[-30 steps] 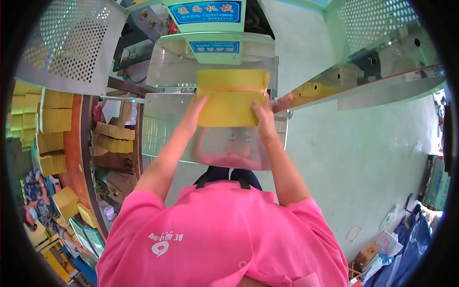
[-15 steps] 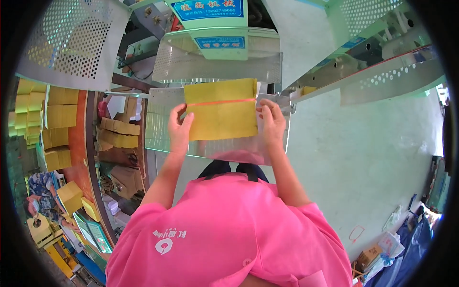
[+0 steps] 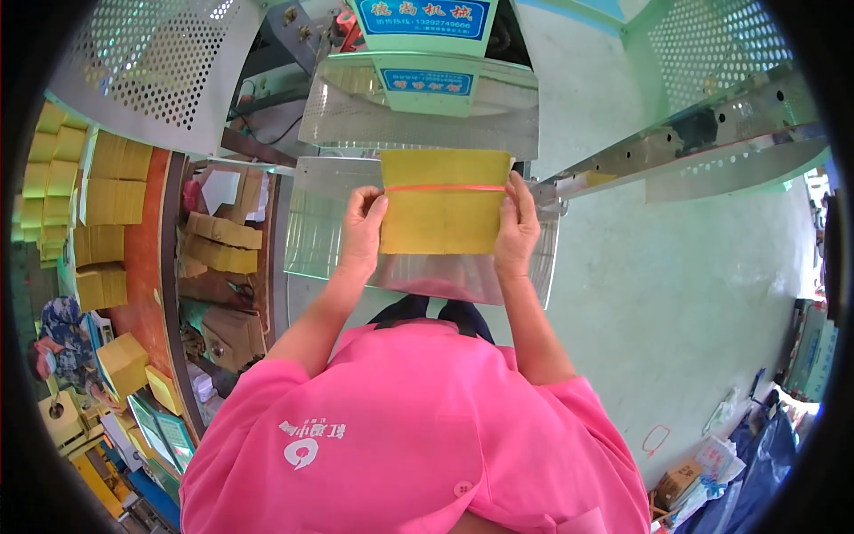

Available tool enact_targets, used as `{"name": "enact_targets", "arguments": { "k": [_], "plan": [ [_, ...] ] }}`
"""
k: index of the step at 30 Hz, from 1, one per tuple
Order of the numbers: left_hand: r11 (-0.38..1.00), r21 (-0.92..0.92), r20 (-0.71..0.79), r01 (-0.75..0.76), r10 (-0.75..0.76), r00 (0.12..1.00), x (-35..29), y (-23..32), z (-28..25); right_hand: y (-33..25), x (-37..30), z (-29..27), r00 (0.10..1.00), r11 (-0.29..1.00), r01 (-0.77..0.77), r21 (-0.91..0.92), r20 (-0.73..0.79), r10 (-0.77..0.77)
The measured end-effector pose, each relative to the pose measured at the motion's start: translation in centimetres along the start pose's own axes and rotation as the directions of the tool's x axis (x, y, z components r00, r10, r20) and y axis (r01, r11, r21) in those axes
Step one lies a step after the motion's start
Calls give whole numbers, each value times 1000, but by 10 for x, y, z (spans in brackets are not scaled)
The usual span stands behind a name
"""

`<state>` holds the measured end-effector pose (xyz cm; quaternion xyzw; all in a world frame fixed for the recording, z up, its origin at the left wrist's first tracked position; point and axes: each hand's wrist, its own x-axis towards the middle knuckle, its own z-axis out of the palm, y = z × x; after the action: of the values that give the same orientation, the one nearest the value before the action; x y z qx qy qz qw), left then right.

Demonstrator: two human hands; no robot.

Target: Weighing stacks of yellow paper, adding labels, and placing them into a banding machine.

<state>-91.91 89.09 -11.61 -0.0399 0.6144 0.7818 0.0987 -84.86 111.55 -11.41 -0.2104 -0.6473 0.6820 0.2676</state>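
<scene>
A stack of yellow paper (image 3: 440, 222) with a thin red band (image 3: 449, 188) across it is held in front of me, above a shiny metal tray (image 3: 334, 222). My left hand (image 3: 363, 227) grips the stack's left edge, thumb on top near the band. On the opposite edge, my right hand (image 3: 516, 227) holds it with the fingers at the band's end. The undersides of the fingers are hidden by the stack.
Beyond the tray stands a machine with a clear cover (image 3: 418, 111) and a blue sign (image 3: 425, 18). On the left, yellow paper stacks (image 3: 116, 200) line an orange-topped table (image 3: 147, 276), above shelves with more bundles (image 3: 222, 245). A perforated metal guard (image 3: 147, 71) rises nearby. Another person works at lower left.
In the picture, the banded stack and both hands have shifted right, along with the tray. My right hand has closed in against the stack's right edge, where its fingers were loosely curled before.
</scene>
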Motion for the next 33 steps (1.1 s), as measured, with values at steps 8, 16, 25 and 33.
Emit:
{"name": "enact_targets", "arguments": {
  "k": [8, 16, 25, 33],
  "plan": [
    [983, -106, 61, 149, -143, 988, 19, 4, 1, 3, 19, -20, 900, 860, -435, 266, 161, 405],
    [984, -137, -39, 114, -120, 992, 15, -16, 12, 21, -3, 2, 947, 931, -286, 225, -84, 311],
    [980, -158, -10, 120, -123, 992, 14, -20, 5, 24, -1, -4, 936, 886, -301, 353, -67, 345],
    [995, -99, 21, 11, -9, 1000, 12, -1, 8, 12, 22, -23, 864, 835, -500, 230, 68, 499]
  ]
}}
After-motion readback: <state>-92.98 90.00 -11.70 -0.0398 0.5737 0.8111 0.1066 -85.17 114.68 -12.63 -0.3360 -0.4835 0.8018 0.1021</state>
